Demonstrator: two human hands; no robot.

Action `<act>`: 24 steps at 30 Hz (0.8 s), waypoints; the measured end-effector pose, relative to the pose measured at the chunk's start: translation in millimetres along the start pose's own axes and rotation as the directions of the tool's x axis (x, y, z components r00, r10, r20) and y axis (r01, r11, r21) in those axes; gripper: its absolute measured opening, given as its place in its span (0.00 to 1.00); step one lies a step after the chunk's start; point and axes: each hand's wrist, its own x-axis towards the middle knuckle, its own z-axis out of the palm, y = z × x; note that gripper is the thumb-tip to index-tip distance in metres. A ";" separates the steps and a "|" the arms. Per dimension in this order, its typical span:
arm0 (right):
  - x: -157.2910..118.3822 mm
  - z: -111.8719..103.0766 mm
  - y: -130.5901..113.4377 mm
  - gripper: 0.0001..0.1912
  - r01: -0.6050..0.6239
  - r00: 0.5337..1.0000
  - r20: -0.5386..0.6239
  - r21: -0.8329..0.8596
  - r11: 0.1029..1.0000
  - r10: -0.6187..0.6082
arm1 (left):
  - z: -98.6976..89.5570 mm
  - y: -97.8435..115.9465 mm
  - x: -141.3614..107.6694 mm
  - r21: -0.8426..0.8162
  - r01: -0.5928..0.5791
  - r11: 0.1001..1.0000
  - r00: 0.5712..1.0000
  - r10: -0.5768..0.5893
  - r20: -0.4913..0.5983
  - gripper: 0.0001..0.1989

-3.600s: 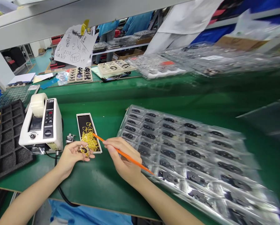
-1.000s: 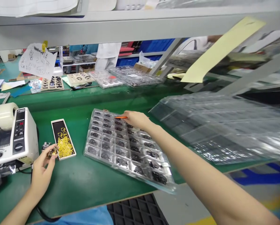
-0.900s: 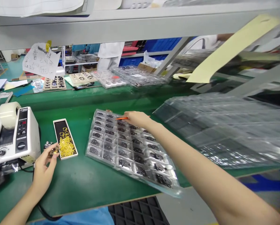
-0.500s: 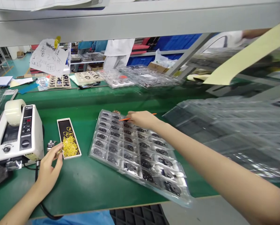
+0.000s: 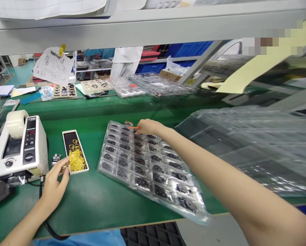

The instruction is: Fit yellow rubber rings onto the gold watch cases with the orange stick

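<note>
A clear plastic tray point(image 5: 132, 159) with rows of dark parts in its pockets lies on the green bench. Over its far edge, my right hand point(image 5: 149, 127) is closed on a thin orange stick point(image 5: 133, 127), whose tip points left. A small gold-coloured piece point(image 5: 128, 123) lies just beyond that edge. At the left, my left hand point(image 5: 55, 181) pinches another small gold-coloured piece point(image 5: 65, 166) beside a white-rimmed box point(image 5: 81, 150) of yellow rings point(image 5: 77, 160). A small metal counter point(image 5: 56, 159) stands behind its fingers.
A white tape dispenser point(image 5: 31, 147) stands at the far left, its black cable point(image 5: 48, 225) running under my left wrist. Stacked clear trays point(image 5: 250, 147) fill the right. Small-part trays point(image 5: 95, 85) line the back ledge; a shelf beam point(image 5: 142, 29) crosses above.
My right hand has shifted slightly left and up, and the orange stick now lies more level, with its right end no longer showing. My left hand has hardly moved.
</note>
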 end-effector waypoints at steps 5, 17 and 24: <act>-7.2 0.1 -11.7 0.14 -0.023 1.000 0.004 -0.008 1.000 0.023 | -0.4 1.1 0.8 -0.020 0.009 1.000 1.000 -0.008 0.011 0.17; -77.8 1.4 -79.1 0.17 0.218 0.888 -0.441 0.152 0.964 -0.131 | 3.5 5.6 1.4 -0.436 0.267 0.859 0.963 -0.251 0.096 0.16; -152.6 23.1 -196.0 0.11 0.849 0.472 -0.832 0.342 0.402 -0.291 | 2.2 13.9 9.8 -0.687 0.417 0.596 0.898 -0.389 0.207 0.19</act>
